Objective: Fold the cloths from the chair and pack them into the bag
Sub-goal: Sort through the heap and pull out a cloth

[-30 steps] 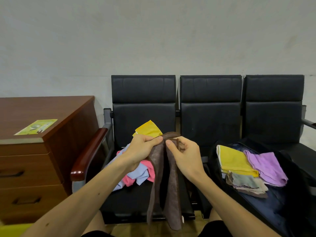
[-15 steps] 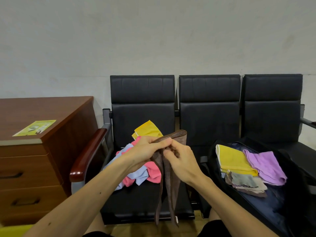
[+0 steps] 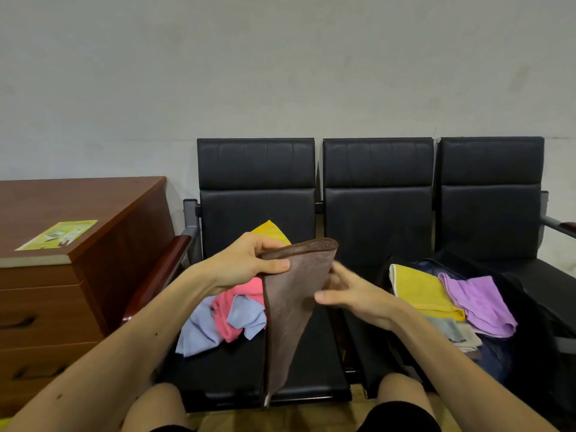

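- Two hands do different jobs nearest you: your left hand (image 3: 249,263) pinches the top fold of the brown cloth (image 3: 293,307), thumb in front and fingers behind. Your right hand (image 3: 352,294) is spread with straight fingers at the cloth's right edge and grips nothing. Blur hides whether it touches the fabric.
- The brown cloth hangs doubled from that pinch and narrows to a point low down, in front of the chair (image 3: 224,369) and between your knees.
- By my reading, you are midway through folding this piece: one fold is made, and it hangs too long to pack.
- The next move likely calls for your right hand to catch the hanging end, raise it to the top fold and square the edges while your left holds the pinch.
- Just behind the hands, unfolded work waits in a heap on the chair seat: a pink cloth (image 3: 237,304), a blue cloth (image 3: 202,328), and a yellow cloth (image 3: 271,233) up against the backrest.
- To your right the bag (image 3: 526,310) lies open on the neighbouring seats. It holds a folded yellow piece (image 3: 420,291), a purple piece (image 3: 477,304) beside it and a grey piece (image 3: 458,332) underneath.
- Farther left stands a wooden counter (image 3: 93,244) with a green leaflet (image 3: 57,233) on top, and the plain wall closes the view.
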{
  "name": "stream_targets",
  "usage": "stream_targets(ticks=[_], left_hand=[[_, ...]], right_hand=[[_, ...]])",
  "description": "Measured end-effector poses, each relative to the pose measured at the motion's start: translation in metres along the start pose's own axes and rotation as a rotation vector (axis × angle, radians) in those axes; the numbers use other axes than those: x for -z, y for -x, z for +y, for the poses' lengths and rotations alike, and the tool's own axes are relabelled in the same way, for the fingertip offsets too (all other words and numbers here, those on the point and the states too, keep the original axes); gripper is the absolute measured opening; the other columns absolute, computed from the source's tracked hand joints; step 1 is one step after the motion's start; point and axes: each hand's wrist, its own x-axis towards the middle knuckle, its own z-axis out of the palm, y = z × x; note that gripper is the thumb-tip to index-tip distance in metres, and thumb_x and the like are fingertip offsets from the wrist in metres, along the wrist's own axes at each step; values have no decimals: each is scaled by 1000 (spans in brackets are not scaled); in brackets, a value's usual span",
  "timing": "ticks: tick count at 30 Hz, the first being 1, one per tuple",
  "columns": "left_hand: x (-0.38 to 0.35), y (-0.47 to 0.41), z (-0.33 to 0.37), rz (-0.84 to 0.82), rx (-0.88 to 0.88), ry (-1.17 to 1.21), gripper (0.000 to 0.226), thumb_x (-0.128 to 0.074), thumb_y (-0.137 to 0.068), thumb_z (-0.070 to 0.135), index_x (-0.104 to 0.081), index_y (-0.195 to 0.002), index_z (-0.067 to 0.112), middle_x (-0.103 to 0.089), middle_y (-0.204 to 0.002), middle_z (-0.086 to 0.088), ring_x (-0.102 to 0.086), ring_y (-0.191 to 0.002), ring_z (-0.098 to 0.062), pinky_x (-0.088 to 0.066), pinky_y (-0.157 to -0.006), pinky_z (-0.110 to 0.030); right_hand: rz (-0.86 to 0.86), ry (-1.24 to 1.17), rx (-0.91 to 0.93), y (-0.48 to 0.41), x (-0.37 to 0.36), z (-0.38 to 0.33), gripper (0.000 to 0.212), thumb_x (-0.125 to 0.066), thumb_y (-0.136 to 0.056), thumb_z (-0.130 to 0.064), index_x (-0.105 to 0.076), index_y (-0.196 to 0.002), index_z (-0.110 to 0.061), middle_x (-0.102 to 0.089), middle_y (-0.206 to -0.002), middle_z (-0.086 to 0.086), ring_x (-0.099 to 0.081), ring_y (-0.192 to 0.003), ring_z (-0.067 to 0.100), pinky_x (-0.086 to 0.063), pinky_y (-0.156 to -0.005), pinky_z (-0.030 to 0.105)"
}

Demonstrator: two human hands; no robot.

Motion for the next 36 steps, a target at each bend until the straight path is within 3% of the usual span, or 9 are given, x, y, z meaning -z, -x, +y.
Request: stream_targets(ticks=[2,5,11,15,20,25,30,34,36], left_hand=[[6,3,5,-63,12,-70,22,-64,-93,5,-72,-113,3,-74,-108,-14,-71,-98,-19,-56,-83,-25],[18,5,5,-115,43,-140,23,-63,-94,5,-71,-115,3,-75,-109,-11,-72,-98,-19,-55,-82,-24],[21,4,-11,20,29,-177,25,-67,-92,9,-72,-117,8,-75,-110,-5,-70,-106,-21,-57,-90,-27],[17,3,-22,74,28,-192,20,-67,-93,9,-74,-112,7,-76,-106,-6,-70,-105,-24,-56,-95,-34],[14,4,-19,109,-36,-179,30,-70,-89,7,-68,-115,22,-73,-109,1,-70,-102,-13,-57,-83,-27],[18,6,-18,112,-98,-168,24,-71,-90,8,-58,-106,20,-72,-95,-23,-69,-91,-42,-58,-82,-51],[12,4,-19,184,-181,-455,14,-80,-82,19,-73,-93,25,-74,-90,1,-71,-86,-17,-57,-85,-46],[5,4,-20,200,-177,-441,16,-80,-82,23,-74,-94,33,-74,-90,9,-70,-86,-13,-58,-84,-44],[-1,5,-18,187,-187,-378,15,-78,-85,19,-76,-98,26,-75,-93,3,-70,-87,-22,-58,-83,-45]], right_hand=[[-185,-137,-71,4,0,-5,54,-69,-89,-16,-49,-139,-24,-65,-131,-1,-59,-124,17,-48,-102,35],[34,-233,45,2,-5,-21,30,-62,-93,-14,-65,-123,-9,-71,-119,10,-67,-113,25,-54,-96,38],[300,15,180,-6,-19,-27,17,-76,-85,-19,-66,-84,-7,-76,-85,3,-73,-83,18,-59,-75,32],[375,17,211,-6,-22,-24,22,-81,-80,-18,-59,-79,-12,-74,-84,2,-72,-83,18,-58,-69,28],[178,136,331,2,-14,-24,52,-76,-85,-10,-52,-127,-29,-72,-101,3,-71,-98,21,-60,-84,37],[208,468,345,1,-1,-35,16,-79,-83,-23,-67,-93,-24,-70,-97,-4,-70,-90,13,-60,-82,40],[196,592,279,4,7,-47,23,-83,-78,-33,-61,-71,-28,-64,-69,-17,-62,-67,-2,-46,-60,16],[300,730,324,6,4,-53,37,-74,-86,-38,-55,-61,-19,-52,-60,-8,-49,-57,4,-38,-57,23],[373,702,380,6,1,-55,42,-70,-89,-31,-47,-56,-18,-46,-56,-7,-44,-55,6,-35,-56,28]])
